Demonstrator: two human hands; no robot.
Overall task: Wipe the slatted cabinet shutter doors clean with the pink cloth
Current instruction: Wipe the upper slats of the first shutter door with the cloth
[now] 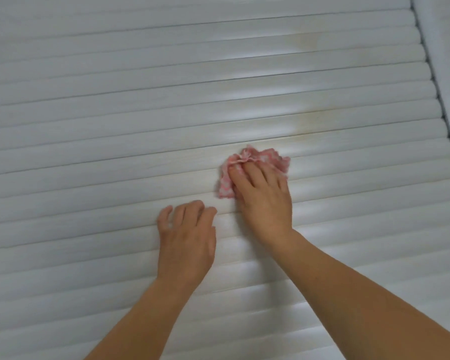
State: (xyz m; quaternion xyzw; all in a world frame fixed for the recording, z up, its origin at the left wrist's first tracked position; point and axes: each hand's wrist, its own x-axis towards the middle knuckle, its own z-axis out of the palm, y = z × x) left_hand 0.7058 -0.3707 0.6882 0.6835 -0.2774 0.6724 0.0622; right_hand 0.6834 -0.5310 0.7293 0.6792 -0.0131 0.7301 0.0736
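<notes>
Two hands at white slatted shutter door (115,105): your right hand (263,196) pressed bunched pink checked cloth (247,165) mid-wipe; left hand (187,235) rested open, bracing. Next: probably the yellowish stains above.

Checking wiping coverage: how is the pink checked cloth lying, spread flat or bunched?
Bunched: the pink checked cloth sits crumpled under the right hand, ruffled folds above the fingers.

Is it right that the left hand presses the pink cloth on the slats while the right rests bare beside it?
No, swapped. The head view shows the right hand pressing the pink cloth on the slats; the left hand rests bare.
</notes>
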